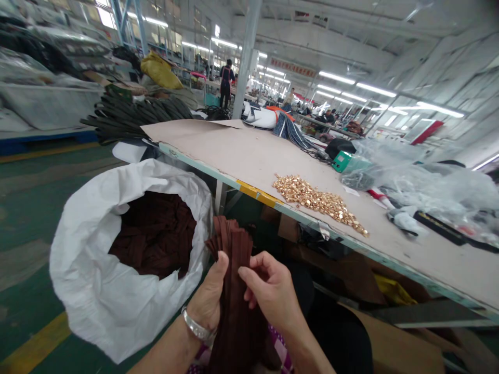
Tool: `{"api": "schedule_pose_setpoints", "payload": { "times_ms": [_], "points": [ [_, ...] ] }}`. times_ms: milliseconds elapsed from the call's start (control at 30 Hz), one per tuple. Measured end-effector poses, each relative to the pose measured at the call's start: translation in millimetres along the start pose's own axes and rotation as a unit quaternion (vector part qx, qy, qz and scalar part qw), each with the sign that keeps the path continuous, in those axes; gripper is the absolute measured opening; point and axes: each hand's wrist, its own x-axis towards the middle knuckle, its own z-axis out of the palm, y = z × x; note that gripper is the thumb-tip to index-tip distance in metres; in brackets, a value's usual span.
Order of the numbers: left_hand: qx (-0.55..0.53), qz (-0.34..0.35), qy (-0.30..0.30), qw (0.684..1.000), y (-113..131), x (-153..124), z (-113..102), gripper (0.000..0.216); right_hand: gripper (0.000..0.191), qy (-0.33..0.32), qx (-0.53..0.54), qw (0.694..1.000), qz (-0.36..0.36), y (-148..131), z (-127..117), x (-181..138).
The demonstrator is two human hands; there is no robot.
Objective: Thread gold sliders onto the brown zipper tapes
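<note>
A bundle of dark brown zipper strips stands upright in front of me, its cut ends fanned out at the top and its lower part hanging over my lap. My left hand, with a silver bracelet at the wrist, is wrapped round the bundle from the left, thumb up along it. At the bundle's right edge, my right hand pinches a strip between thumb and curled fingers. More brown strips lie loosely inside an open white sack on my left. Small gold metal pieces, seemingly zipper sliders, are heaped on the table.
The covered table runs diagonally from upper left to right, its edge beyond my hands. Clear plastic bags and a green box lie on its right. Black strips hang at its far end. A person stands farther back.
</note>
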Motion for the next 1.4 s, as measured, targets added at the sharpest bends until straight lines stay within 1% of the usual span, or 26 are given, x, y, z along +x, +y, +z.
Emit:
{"api": "schedule_pose_setpoints", "payload": {
  "times_ms": [100, 167, 200, 267, 333, 367, 400, 433, 533, 633, 733, 767, 867, 900, 967, 1000, 1033, 1067, 1133, 1167, 1233, 1400],
  "points": [
    [0.014, 0.03, -0.008, 0.999, 2, -8, 4, 0.036, 0.017, 0.011, -0.105, 0.993, -0.059, -1, -4, -3],
    [0.025, 0.033, -0.012, 0.999, 5, -13, 9, 0.036, 0.014, 0.007, -0.172, 0.979, -0.105, -13, -16, -7],
    [0.036, 0.024, -0.017, 0.999, 7, -16, 11, 0.036, 0.012, 0.008, -0.188, 0.975, -0.12, -22, -23, -7],
    [0.063, -0.014, -0.038, 0.997, 9, -20, 13, 0.032, 0.012, 0.022, -0.187, 0.972, -0.143, -42, -38, -3],
    [0.076, -0.067, -0.074, 0.992, 6, -22, 12, 0.033, 0.023, 0.032, -0.183, 0.964, -0.191, -60, -50, 9],
    [0.076, -0.09, -0.095, 0.989, 3, -21, 10, 0.036, 0.032, 0.01, -0.183, 0.96, -0.211, -66, -54, 17],
    [0.072, -0.108, -0.117, 0.985, -1, -20, 7, 0.039, 0.041, -0.026, -0.175, 0.96, -0.216, -69, -58, 27],
    [0.069, -0.119, -0.138, 0.981, -6, -19, 5, 0.042, 0.045, -0.065, -0.168, 0.962, -0.207, -71, -59, 37],
    [0.079, -0.136, -0.182, 0.971, -20, -15, -4, 0.04, 0.046, -0.149, -0.168, 0.961, -0.16, -63, -56, 56],
    [0.083, -0.145, -0.179, 0.969, -25, -13, -8, 0.037, 0.046, -0.207, -0.172, 0.954, -0.131, -51, -47, 52],
    [0.077, -0.142, -0.173, 0.972, -22, -11, -8, 0.036, 0.046, -0.258, -0.172, 0.944, -0.114, -46, -45, 41],
    [0.076, -0.141, -0.172, 0.972, -21, -10, -8, 0.036, 0.043, -0.253, -0.184, 0.942, -0.126, -46, -47, 39],
    [0.076, -0.142, -0.168, 0.973, -19, -8, -8, 0.037, 0.034, -0.178, -0.238, 0.935, -0.192, -50, -54, 37],
    [0.076, -0.141, -0.165, 0.973, -19, -7, -8, 0.037, 0.032, -0.174, -0.25, 0.93, -0.207, -50, -55, 37],
    [0.074, -0.137, -0.158, 0.975, -20, -6, -9, 0.035, 0.03, -0.229, -0.257, 0.915, -0.209, -50, -55, 36],
    [0.072, -0.135, -0.156, 0.976, -21, -5, -9, 0.034, 0.029, -0.254, -0.248, 0.912, -0.204, -50, -55, 36],
    [0.07, -0.135, -0.156, 0.976, -22, -5, -9, 0.033, 0.028, -0.259, -0.228, 0.918, -0.197, -48, -54, 35],
    [0.069, -0.136, -0.157, 0.976, -23, -4, -9, 0.033, 0.03, -0.243, -0.201, 0.93, -0.187, -47, -54, 36],
    [0.071, -0.141, -0.161, 0.974, -25, -4, -9, 0.034, 0.036, -0.177, -0.159, 0.958, -0.157, -44, -55, 40],
    [0.073, -0.144, -0.163, 0.973, -25, -4, -8, 0.035, 0.039, -0.153, -0.152, 0.967, -0.137, -42, -55, 44],
    [0.078, -0.142, -0.165, 0.973, -26, -4, -7, 0.037, 0.04, -0.137, -0.166, 0.971, -0.105, -39, -56, 51],
    [0.083, -0.147, -0.166, 0.972, -26, -3, -10, 0.037, 0.027, -0.12, -0.153, 0.98, -0.05, -29, -50, 58]
  ]
}}
